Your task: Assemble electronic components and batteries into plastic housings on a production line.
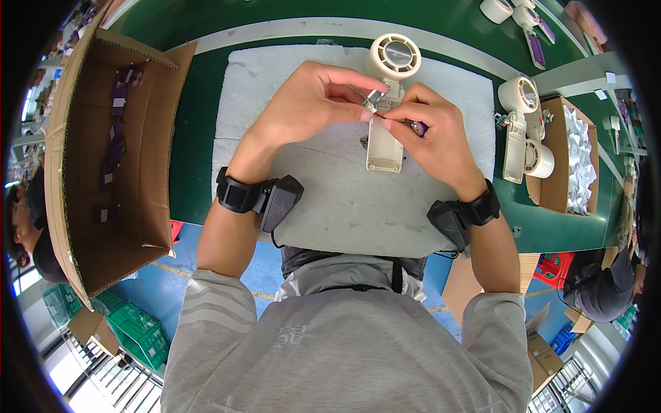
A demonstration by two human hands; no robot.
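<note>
My left hand (306, 103) pinches a small circuit board (374, 98) between thumb and fingertips. Opposite it, my right hand (434, 131) closes finger and thumb on thin red and dark wires (381, 116) at the board's edge. A small purple cylinder end (418, 129) shows under the right fingers; the rest of it is hidden. Below both hands lies an open cream handheld fan housing (384, 148), its round slotted head (395, 56) pointing away from me. The hands partly cover the middle of the housing.
A pale foam mat (323, 199) covers the green bench. At left stands a deep cardboard box (138, 186) holding purple pieces. More fan housings (516, 141) lie at right beside a carton with white paper-like pieces (580, 158). Other people sit at both sides.
</note>
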